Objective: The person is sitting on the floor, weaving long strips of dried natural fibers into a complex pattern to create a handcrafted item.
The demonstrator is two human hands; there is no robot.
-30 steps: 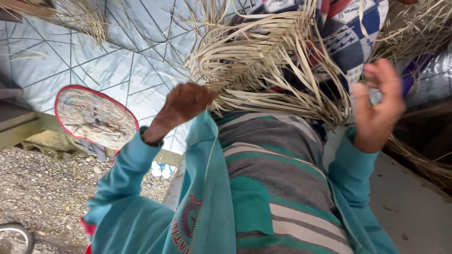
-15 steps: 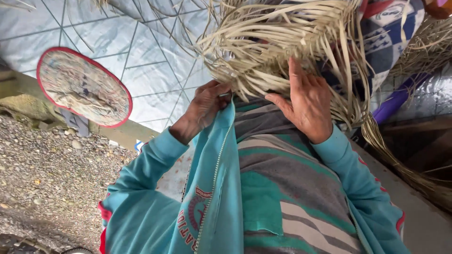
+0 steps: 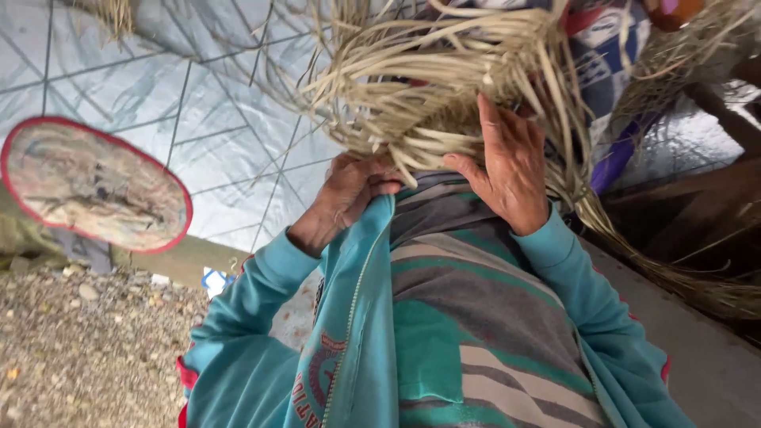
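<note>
Weave [image 3: 444,87] lay on lap, against chest. Middle plaited tight; many strip ends loose at edges, so unfinished by look. Left hand [image 3: 349,194] pinched shut on strips at near edge. Right hand [image 3: 507,170] spread flat on weave, fingers apart.

Teal zip-up jacket [image 3: 349,333] with red cuff trim over grey, teal and cream striped shirt [image 3: 483,317].

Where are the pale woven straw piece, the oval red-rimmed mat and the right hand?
Pale woven straw piece [image 3: 444,75], head view, on its plaited middle.
Oval red-rimmed mat [image 3: 91,184], head view, on its faded centre.
Right hand [image 3: 507,170], head view, on the back of the hand.
</note>
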